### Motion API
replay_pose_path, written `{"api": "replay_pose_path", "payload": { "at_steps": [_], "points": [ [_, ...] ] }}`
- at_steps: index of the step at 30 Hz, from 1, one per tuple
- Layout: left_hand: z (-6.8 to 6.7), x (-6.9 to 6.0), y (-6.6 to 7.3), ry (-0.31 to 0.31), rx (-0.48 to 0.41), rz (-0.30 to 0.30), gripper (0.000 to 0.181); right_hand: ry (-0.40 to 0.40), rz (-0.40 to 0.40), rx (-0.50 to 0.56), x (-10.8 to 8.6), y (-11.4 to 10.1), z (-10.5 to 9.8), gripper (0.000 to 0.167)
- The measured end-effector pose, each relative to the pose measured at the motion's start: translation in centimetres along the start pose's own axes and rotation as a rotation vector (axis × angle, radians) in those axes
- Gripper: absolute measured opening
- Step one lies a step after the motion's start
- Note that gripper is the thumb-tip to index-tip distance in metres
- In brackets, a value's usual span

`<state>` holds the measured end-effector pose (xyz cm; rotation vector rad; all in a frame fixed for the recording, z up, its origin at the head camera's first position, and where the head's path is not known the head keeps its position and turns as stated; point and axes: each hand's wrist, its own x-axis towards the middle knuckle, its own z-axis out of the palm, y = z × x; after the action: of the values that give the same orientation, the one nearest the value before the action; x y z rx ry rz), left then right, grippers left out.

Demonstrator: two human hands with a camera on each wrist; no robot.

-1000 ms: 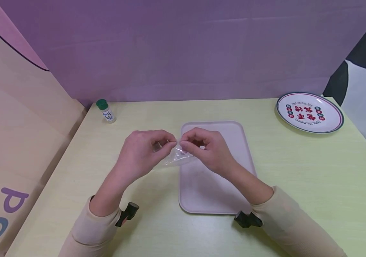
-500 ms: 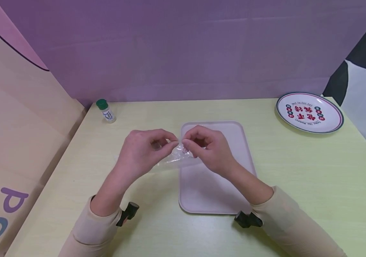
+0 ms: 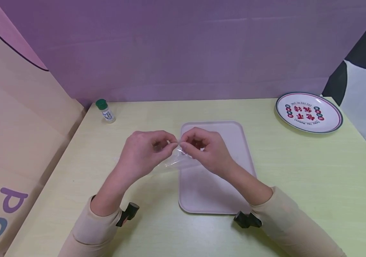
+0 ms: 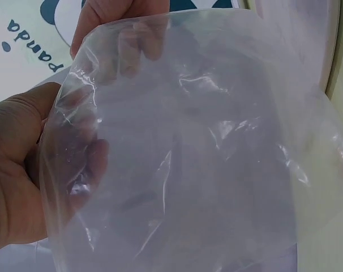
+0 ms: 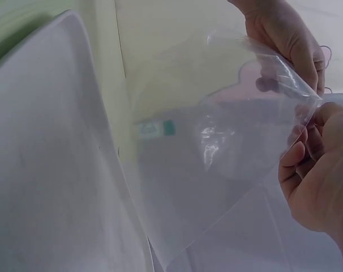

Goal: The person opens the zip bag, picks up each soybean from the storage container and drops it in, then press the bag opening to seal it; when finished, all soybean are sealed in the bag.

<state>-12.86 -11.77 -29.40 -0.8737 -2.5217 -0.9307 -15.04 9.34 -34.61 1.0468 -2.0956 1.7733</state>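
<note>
A clear plastic bag [image 3: 177, 159] hangs from the fingertips of both hands, over the left part of a pale lilac tray [image 3: 216, 192]. My left hand [image 3: 146, 150] pinches the bag's upper edge between thumb and forefinger. Close beside it, my right hand [image 3: 209, 149] pinches the same edge, the two sets of fingertips nearly touching. In the left wrist view the bag [image 4: 188, 147] spreads wide and see-through, with the fingers showing behind it. From the right wrist the bag [image 5: 217, 158] looks thin and flat, its edge running up to the pinching fingers.
At the back left of the table [image 3: 151, 221] stands a small bottle [image 3: 107, 113] with a green cap. An oval plate [image 3: 309, 113] with red lettering lies at the back right. A purple wall panel [image 3: 183, 50] rises behind the table.
My right hand shifts slightly away and back, so the gap between the fingertips opens and narrows a little. The bag sways slightly; both hands keep their pinch.
</note>
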Motion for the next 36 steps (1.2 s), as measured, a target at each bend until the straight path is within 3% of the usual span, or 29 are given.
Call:
{"api": "replay_pose_path", "payload": {
  "at_steps": [12,23,31,36],
  "points": [
    [-0.04,0.09,-0.02,-0.022,-0.023,-0.034,0.003,0.03,0.003,-0.025,0.01,-0.21,0.14,0.009],
    [0.23,0.1,0.06,-0.019,-0.001,-0.009,0.003,0.011,0.001,-0.023,0.04,-0.13,0.04,0.011],
    [0.09,0.08,0.08,-0.018,-0.036,-0.066,0.004,0.048,-0.016,-0.047,-0.02,-0.18,-0.01,0.01],
    [0.11,0.03,0.08,-0.019,-0.04,-0.065,0.003,0.043,-0.004,-0.031,0.02,-0.16,-0.13,0.01]
  ]
}}
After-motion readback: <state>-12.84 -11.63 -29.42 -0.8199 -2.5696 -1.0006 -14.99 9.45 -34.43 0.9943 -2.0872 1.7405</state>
